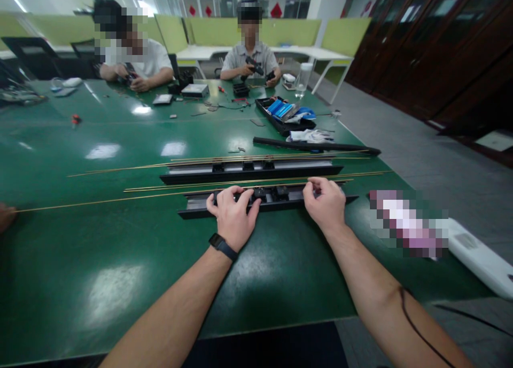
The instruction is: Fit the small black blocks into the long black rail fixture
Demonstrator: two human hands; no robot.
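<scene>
A black metal rail (280,205) with a grey inside lies across the table before me. Small black blocks (281,192) sit along its channel. My left hand (234,210) is bent over the rail's left half, fingers on the blocks and thumb at the near side; it wears a dark wristband. Near the rail's right end, my right hand (326,201) is closed in a pinch at a thin brass rod (100,202); the fingertips are partly hidden. That rod runs left to another person's hand (7,217) at the picture's edge.
Behind lies a second black rail (252,174) with blocks and more brass rods. Further back are a long black bar (288,143), white gloves (310,136) and a black tray (286,126) with blue packets. Two people sit across the table. A white device (476,256) lies right.
</scene>
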